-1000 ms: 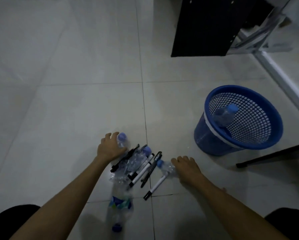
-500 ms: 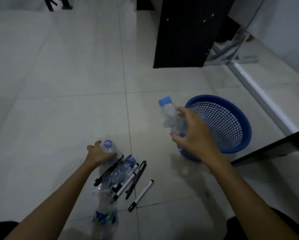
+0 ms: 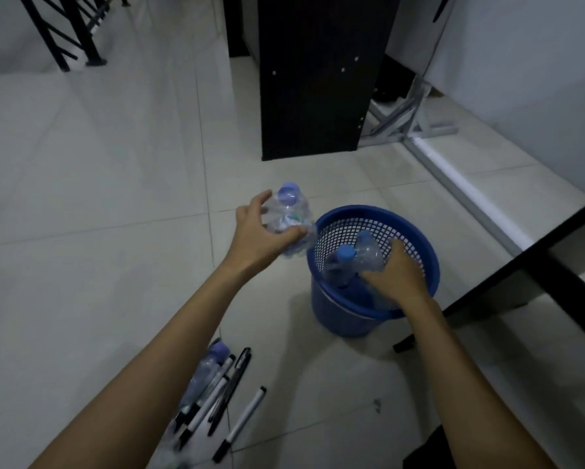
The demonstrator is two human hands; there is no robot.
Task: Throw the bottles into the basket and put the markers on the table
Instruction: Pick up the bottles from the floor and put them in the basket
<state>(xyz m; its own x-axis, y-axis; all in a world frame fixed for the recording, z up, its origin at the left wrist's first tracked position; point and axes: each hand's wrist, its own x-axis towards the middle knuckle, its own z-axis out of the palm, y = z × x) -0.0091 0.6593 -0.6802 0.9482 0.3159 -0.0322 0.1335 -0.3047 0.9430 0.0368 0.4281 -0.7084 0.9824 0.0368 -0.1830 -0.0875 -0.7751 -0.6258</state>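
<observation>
Down at the bottom, half tucked under the left forearm, there's a clear plastic bottle with a lilac cap (image 3: 213, 358) lying on the pale tiled floor (image 3: 91, 265), with a bunch of black-and-white markers (image 3: 213, 397) piled over and beside it. One more marker (image 3: 242, 423) lies on its own just right of the pile, white barrel, black cap at each end.

The left hand (image 3: 255, 236) is up in the air just left of the basket, fingers wrapped around a crumpled clear bottle (image 3: 291, 216). Its purple-blue cap faces up toward the camera and there's a scrunched label with a bit of green in the middle.

The blue mesh basket (image 3: 423, 247) stands on the floor, solid blue lower down and open grid up top. The right hand (image 3: 397, 277) is reaching over the near rim into it, fingers closed around another clear bottle (image 3: 369, 252). Right beside that one, inside the basket, sits a bottle with a bright blue cap (image 3: 340, 262), cap pointing up.

Behind the basket is a black cabinet panel (image 3: 318, 79), and a dark table edge (image 3: 521, 258) cuts across on the right.
</observation>
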